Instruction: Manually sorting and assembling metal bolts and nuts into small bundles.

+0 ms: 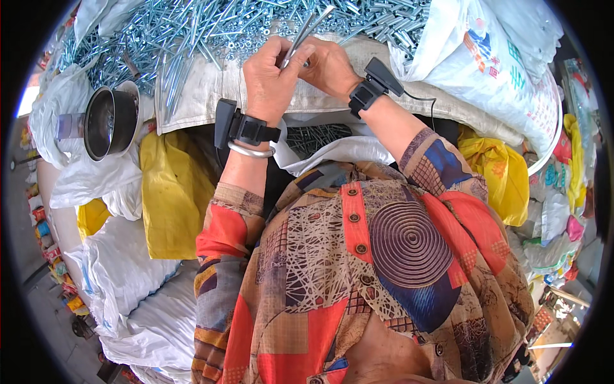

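So a couple of slim metal rods [316, 24] were pinched in the left hand [270, 80], near top centre of the frame. The right hand [330, 66] was tucked in close beside it, fingers curled, but its exact grip couldn't be made out. Loose metal hardware [198, 25] was heaped across the top, and a dark pot [125, 118] was parked upper left.

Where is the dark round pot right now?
In the head view, the dark round pot is on the person's left, beside a crumpled white plastic bag, just below the left part of the metal rod pile.
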{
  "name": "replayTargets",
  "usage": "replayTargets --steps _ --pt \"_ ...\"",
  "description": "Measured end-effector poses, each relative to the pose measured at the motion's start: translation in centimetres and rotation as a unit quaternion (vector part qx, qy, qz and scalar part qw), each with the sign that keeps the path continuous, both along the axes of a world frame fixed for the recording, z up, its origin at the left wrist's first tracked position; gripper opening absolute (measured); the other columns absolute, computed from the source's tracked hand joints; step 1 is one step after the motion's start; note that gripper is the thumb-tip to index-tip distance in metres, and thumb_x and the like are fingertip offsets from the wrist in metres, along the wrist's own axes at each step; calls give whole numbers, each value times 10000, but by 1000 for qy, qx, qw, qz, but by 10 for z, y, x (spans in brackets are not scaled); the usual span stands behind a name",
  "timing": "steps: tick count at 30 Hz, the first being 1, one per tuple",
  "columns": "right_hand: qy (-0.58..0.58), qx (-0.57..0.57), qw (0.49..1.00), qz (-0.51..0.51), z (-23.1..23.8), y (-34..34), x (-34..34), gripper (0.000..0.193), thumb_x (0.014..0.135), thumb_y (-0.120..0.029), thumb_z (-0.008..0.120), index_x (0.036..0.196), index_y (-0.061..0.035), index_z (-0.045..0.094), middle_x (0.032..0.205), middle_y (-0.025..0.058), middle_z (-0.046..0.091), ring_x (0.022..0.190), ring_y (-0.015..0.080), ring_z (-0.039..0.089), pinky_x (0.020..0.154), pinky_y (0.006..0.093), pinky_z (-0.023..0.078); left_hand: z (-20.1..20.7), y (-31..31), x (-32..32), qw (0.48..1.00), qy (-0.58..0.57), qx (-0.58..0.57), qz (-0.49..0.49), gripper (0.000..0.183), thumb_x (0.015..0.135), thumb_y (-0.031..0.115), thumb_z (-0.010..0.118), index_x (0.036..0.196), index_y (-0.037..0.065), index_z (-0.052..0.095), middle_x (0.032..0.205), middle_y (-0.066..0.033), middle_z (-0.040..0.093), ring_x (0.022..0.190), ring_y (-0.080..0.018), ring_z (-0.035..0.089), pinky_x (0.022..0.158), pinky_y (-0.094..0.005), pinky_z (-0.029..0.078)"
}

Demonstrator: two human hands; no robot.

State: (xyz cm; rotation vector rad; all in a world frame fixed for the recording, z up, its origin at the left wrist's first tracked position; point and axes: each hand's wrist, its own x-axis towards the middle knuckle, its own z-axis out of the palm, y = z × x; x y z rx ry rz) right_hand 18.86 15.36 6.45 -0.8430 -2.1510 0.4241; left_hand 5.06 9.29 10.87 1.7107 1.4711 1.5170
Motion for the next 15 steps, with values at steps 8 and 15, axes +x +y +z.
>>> replayTargets --steps 8,15 --pt "76 -46 994 62 -1 -15 13 298 819 -212 763 1039 -54 638 929 119 631 840 289 632 724 378 511 0 4 -8 1000 17 24 -3 340 858 282 776 766 44 552 590 22 438 568 -85 353 497 -263 330" --pt "192 -246 949 35 1 -22 12 385 1033 -363 480 1053 -7 626 934 86 627 918 193 591 807 328 467 1 5 -5 1000 21 4 12 359 854 291 781 754 42 542 581 20 457 561 -76 367 487 -261 331"
